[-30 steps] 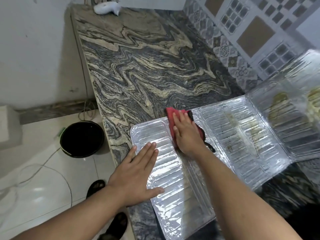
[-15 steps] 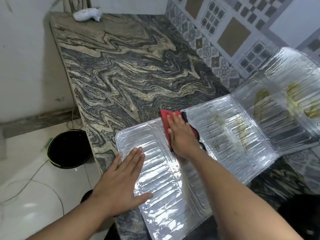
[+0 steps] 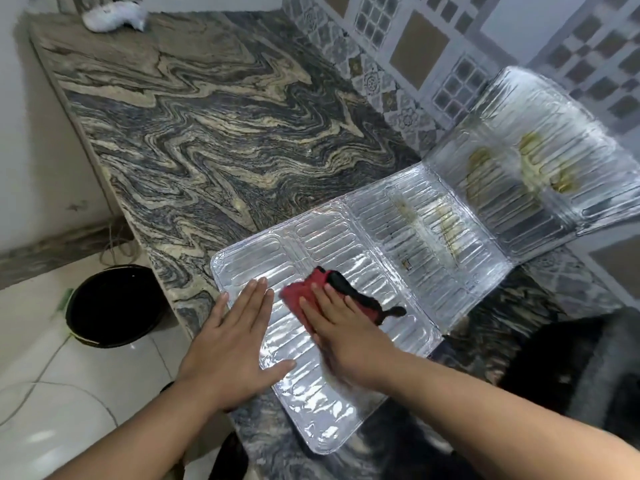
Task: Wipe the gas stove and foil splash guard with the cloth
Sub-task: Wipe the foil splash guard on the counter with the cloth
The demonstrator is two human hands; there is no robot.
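Observation:
The ribbed foil splash guard (image 3: pixel 415 233) lies unfolded on the marbled counter, its far panel tilted up against the tiled wall and smeared with yellow-brown grease. My right hand (image 3: pixel 343 330) presses flat on a red and black cloth (image 3: pixel 332 289) on the near panel. My left hand (image 3: pixel 232 344) lies flat, fingers straight, on the panel's left edge, holding it down. A dark shape at the lower right (image 3: pixel 581 368) is blurred; I cannot tell whether it is the gas stove.
The marbled stone counter (image 3: pixel 214 133) stretches back to a white object (image 3: pixel 114 15) in the far corner. A black bucket (image 3: pixel 110 303) stands on the white tiled floor below the counter's left edge, with cables nearby. Patterned wall tiles (image 3: pixel 433 53) run along the right.
My right hand has drawn the cloth from the far edge of the near panel back towards me, closer to my left hand. The left hand stays flat on the foil.

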